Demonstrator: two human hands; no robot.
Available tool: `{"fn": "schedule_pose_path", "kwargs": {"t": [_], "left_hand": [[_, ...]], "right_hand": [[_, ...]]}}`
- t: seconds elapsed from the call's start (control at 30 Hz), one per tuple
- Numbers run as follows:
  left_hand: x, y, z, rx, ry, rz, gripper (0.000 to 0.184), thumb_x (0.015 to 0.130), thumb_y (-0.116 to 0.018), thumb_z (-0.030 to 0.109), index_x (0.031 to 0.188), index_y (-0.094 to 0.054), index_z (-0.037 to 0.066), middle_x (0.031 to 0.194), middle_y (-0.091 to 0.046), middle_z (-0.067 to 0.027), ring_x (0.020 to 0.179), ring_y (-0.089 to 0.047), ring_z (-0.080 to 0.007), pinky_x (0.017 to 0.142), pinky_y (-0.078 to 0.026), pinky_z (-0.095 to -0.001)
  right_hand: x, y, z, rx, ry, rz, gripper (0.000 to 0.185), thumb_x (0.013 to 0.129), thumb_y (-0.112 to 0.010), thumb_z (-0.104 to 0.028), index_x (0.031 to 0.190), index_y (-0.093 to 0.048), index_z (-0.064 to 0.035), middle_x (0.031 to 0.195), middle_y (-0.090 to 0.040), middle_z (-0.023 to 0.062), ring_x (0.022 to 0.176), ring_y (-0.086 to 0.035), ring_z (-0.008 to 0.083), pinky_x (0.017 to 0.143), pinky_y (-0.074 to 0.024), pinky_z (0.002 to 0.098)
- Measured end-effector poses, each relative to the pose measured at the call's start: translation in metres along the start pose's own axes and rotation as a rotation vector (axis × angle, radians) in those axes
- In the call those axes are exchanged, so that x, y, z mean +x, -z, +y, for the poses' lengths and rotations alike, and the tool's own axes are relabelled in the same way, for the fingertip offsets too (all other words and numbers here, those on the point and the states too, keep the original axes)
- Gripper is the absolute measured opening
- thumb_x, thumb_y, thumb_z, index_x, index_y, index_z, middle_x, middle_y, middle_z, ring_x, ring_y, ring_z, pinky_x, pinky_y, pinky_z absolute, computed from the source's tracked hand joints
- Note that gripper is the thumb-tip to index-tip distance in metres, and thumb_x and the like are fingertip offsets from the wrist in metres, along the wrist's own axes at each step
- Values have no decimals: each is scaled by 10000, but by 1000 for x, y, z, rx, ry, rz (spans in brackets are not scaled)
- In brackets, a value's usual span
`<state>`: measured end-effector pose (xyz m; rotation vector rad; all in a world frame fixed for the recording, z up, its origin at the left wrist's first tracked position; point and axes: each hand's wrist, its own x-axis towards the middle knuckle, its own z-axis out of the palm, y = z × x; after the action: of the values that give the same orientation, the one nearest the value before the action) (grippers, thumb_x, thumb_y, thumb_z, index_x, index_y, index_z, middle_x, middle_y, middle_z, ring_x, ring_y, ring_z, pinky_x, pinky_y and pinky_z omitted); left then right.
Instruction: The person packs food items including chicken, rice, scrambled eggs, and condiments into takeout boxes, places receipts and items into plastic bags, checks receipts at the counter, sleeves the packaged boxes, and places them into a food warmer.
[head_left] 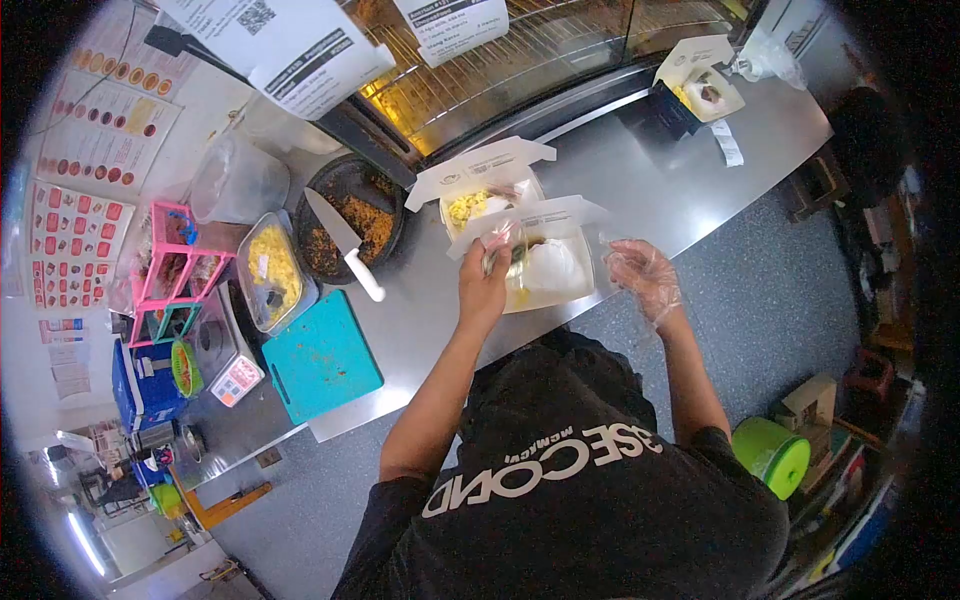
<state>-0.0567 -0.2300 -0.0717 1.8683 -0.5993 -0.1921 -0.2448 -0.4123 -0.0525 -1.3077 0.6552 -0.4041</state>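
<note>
My left hand (486, 280) reaches over the left side of an open paper food box (577, 301) and closes on a small clear plastic packet (505, 238). A white mound of rice (556, 266) lies in the box, with something yellowish partly hidden by the hand. My right hand (645, 278), in a loose clear plastic glove, hovers just right of the box. Its fingers are loosely bent and hold nothing I can see. Directly behind stands a second open food box (480, 160), with yellow shredded food (468, 207) and something white inside.
A white-handled knife (345, 240) rests across a dark stone mortar (375, 220) of orange-brown paste. Nearby are a tub of yellow food (275, 275) and a teal cutting board (322, 357). A third food box (705, 85) stands far right, before a lit glass cabinet (490, 80).
</note>
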Motion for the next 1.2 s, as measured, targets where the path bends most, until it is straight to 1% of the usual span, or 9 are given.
{"fn": "schedule_pose_path", "kwargs": {"t": [0.4,0.57,0.73,0.9,0.97,1.0,1.03,1.1,1.2], "left_hand": [[14,14,29,-170,171,-50,157,939,-595,155,1016,-594,18,739,-618,-68,621,-591,-141,583,-473,-284],[33,131,33,57,385,-473,131,927,-595,129,1039,-575,63,660,-571,-20,545,-555,-112,492,-444,-267],[121,273,-1,109,182,109,141,929,-581,126,1036,-571,34,777,-592,-64,618,-599,-142,572,-489,-305],[201,340,6,573,-472,652,338,888,-640,199,1124,-516,-9,1064,-587,-178,918,-606,-260,729,-489,-354],[153,288,62,382,-266,318,407,859,-663,157,1177,-476,-14,1079,-540,-181,918,-569,-301,777,-483,-377],[128,257,46,83,-120,80,413,833,-697,189,1155,-508,11,1028,-531,-161,947,-549,-283,810,-460,-368],[83,220,57,-61,-456,-103,535,754,-783,321,1146,-538,51,1016,-552,-126,1018,-542,-244,879,-421,-412],[28,189,98,269,-680,-427,496,661,-830,362,961,-583,53,950,-547,-143,920,-535,-308,799,-405,-415],[29,187,41,268,-678,-150,333,705,-774,207,925,-575,57,808,-536,-113,751,-531,-300,690,-411,-404]], "right_hand": [[8,5,-1,-18,-24,23,422,812,-729,-206,1173,-578,-46,1099,-651,78,936,-615,175,800,-516,327],[0,-3,-37,103,-121,-394,868,706,-763,-520,1362,-444,-50,1241,-572,167,1085,-588,290,829,-532,423],[4,-44,-56,215,-146,-663,1034,689,-689,-689,1458,-305,-113,1358,-457,233,1171,-531,412,856,-527,509],[5,-135,-79,385,-160,-593,1061,681,-638,-735,1498,-232,-191,1494,-262,214,1308,-368,433,945,-418,640],[18,-178,-79,459,-123,-459,1038,700,-633,-706,1510,-185,-238,1532,-174,171,1371,-248,407,977,-347,685],[24,-203,-71,514,-160,-300,996,735,-621,-677,1514,-177,-244,1547,-130,156,1380,-212,400,988,-343,666],[32,-230,-70,610,-224,-192,911,772,-638,-603,1501,-218,-253,1530,-200,110,1345,-275,356,993,-337,637],[60,-276,-42,750,-294,-112,729,836,-656,-462,1448,-325,-245,1442,-350,52,1263,-390,267,989,-359,547],[74,-334,-35,776,-327,-65,429,897,-643,-302,1287,-503,-188,1186,-530,22,1119,-516,162,945,-422,352]]}}
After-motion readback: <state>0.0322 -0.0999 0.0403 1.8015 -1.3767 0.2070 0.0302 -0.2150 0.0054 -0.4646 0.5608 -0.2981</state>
